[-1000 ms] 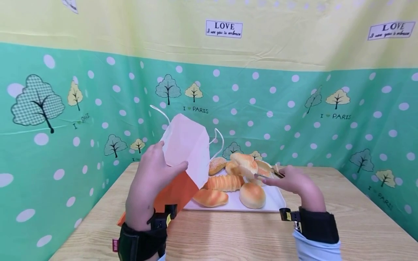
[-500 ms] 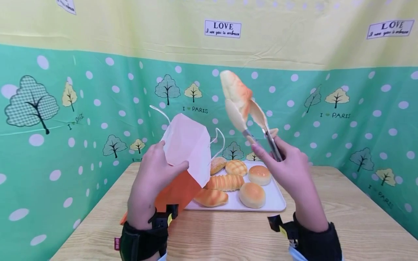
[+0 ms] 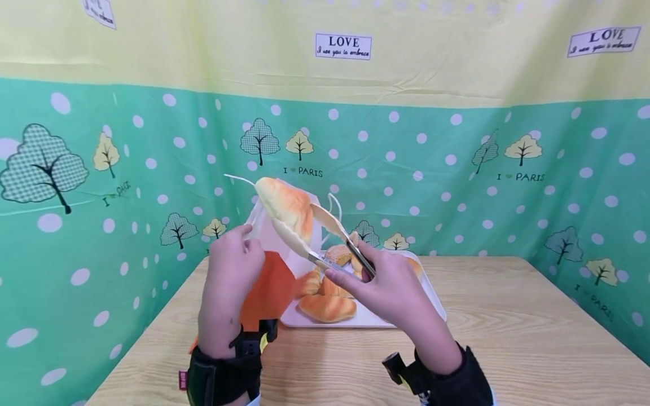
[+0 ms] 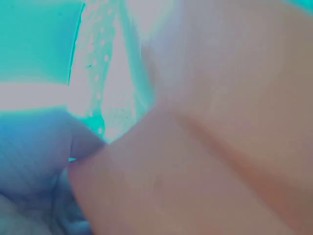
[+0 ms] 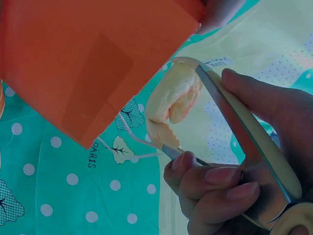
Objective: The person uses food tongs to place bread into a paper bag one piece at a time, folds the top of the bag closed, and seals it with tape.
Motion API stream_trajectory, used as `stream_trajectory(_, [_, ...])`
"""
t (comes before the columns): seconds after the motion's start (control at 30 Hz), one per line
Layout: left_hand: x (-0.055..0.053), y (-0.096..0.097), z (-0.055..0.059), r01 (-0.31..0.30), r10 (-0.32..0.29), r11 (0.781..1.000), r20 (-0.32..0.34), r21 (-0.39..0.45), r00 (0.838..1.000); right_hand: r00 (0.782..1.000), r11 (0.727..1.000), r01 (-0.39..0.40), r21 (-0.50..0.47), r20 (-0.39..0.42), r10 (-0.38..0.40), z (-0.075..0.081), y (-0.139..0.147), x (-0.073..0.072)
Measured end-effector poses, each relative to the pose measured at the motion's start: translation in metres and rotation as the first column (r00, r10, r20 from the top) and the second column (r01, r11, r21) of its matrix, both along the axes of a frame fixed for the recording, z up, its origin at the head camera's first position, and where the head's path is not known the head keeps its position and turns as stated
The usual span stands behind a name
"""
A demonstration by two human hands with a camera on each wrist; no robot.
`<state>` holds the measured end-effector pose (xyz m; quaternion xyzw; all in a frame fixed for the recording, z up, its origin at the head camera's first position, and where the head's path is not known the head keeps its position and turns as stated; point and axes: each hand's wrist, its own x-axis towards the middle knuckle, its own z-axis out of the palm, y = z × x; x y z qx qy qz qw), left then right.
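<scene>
My left hand (image 3: 231, 265) grips the near side of an orange paper bag (image 3: 266, 290) at its open mouth; the bag has a white inside and white string handles. The right hand (image 3: 393, 287) holds a pair of tongs (image 3: 327, 219) with broad beige tips and metal arms. Pinched between those tips is a pale golden bread roll (image 3: 286, 204), tilted and overlapping the bag's mouth in the head view. From the right wrist, the roll (image 5: 168, 93) appears beyond the edge of the bag (image 5: 98, 63). Blurred skin fills most of the left wrist view.
Behind the hands a white tray (image 3: 291, 321) lies on the wooden table (image 3: 508, 332). It bears several breads, among them a long roll (image 3: 327, 308) at the front and a sugared one (image 3: 339, 254) at the back. A patterned curtain (image 3: 447, 141) surrounds the table.
The right hand has lifted the roll off the tray in the tongs, then brought it left and down to the bag's mouth. The left thumb has drawn in, and the bag has shifted slightly.
</scene>
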<state>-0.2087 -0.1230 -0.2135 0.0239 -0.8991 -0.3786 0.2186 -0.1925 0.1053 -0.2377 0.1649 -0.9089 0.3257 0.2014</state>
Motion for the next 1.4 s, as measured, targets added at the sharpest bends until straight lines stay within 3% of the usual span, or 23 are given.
stream_trajectory(0.13, [-0.001, -0.003, 0.001, -0.124, 0.129, 0.989, -0.065, 0.086, 0.989, 1.0, 1.0, 0.024, 0.001, 0.005, -0.024, -0.001, 0.002, -0.001])
stream_trajectory(0.27, [0.002, -0.011, 0.002, -0.151, 0.158, 0.979, -0.04, 0.137, 0.987, 1.0, 0.999, 0.03, -0.011, 0.001, -0.03, 0.0, 0.003, -0.002])
stream_trajectory(0.37, [0.005, -0.018, 0.003, -0.123, 0.119, 0.983, 0.032, 0.14, 0.992, 1.0, 1.0, 0.019, -0.02, 0.011, -0.019, 0.0, 0.003, -0.003])
stream_trajectory(0.5, [0.008, -0.032, 0.004, -0.01, -0.005, 0.989, 0.104, 0.147, 0.995, 0.999, 1.0, 0.013, -0.02, 0.037, -0.012, 0.0, 0.004, -0.003])
stream_trajectory(0.57, [0.009, -0.043, 0.004, 0.074, -0.097, 0.983, 0.135, 0.166, 0.986, 0.999, 1.0, 0.014, -0.024, 0.044, -0.013, 0.0, 0.004, -0.003])
stream_trajectory(0.67, [0.009, -0.057, 0.003, 0.191, -0.227, 0.962, 0.184, 0.193, 0.956, 0.999, 0.999, 0.009, -0.041, 0.047, -0.007, -0.002, 0.004, -0.002])
stream_trajectory(0.8, [0.001, -0.063, 0.011, 0.328, -0.363, 0.931, 0.294, 0.162, 0.884, 0.999, 0.998, -0.003, -0.056, 0.044, 0.005, -0.005, 0.001, -0.003])
stream_trajectory(0.9, [-0.012, -0.06, 0.024, 0.397, -0.391, 0.915, 0.395, 0.07, 0.831, 0.998, 0.998, -0.006, -0.057, 0.055, 0.009, -0.005, 0.002, -0.004])
stream_trajectory(1.0, [-0.026, -0.055, 0.036, 0.398, -0.329, 0.916, 0.474, -0.05, 0.817, 0.998, 0.999, -0.002, -0.05, 0.064, 0.005, -0.004, 0.005, -0.003])
stream_trajectory(1.1, [-0.041, -0.051, 0.043, 0.362, -0.243, 0.917, 0.489, -0.164, 0.838, 0.999, 1.0, 0.003, -0.02, 0.052, -0.002, -0.003, 0.007, -0.003])
stream_trajectory(1.17, [-0.049, -0.05, 0.043, 0.311, -0.194, 0.929, 0.45, -0.202, 0.871, 0.999, 1.0, 0.007, 0.001, 0.038, -0.007, -0.003, 0.008, -0.004])
stream_trajectory(1.23, [-0.054, -0.05, 0.04, 0.249, -0.158, 0.942, 0.357, -0.227, 0.921, 0.999, 1.0, 0.012, 0.02, 0.036, -0.012, -0.003, 0.009, -0.005])
stream_trajectory(1.3, [-0.055, -0.049, 0.033, 0.185, -0.131, 0.963, 0.259, -0.194, 0.957, 0.999, 0.999, 0.016, 0.034, 0.041, -0.018, -0.003, 0.01, -0.005])
stream_trajectory(1.4, [-0.053, -0.045, 0.016, 0.092, -0.076, 0.988, 0.124, -0.126, 0.989, 0.998, 0.999, 0.031, 0.04, 0.053, -0.033, -0.005, 0.01, -0.006])
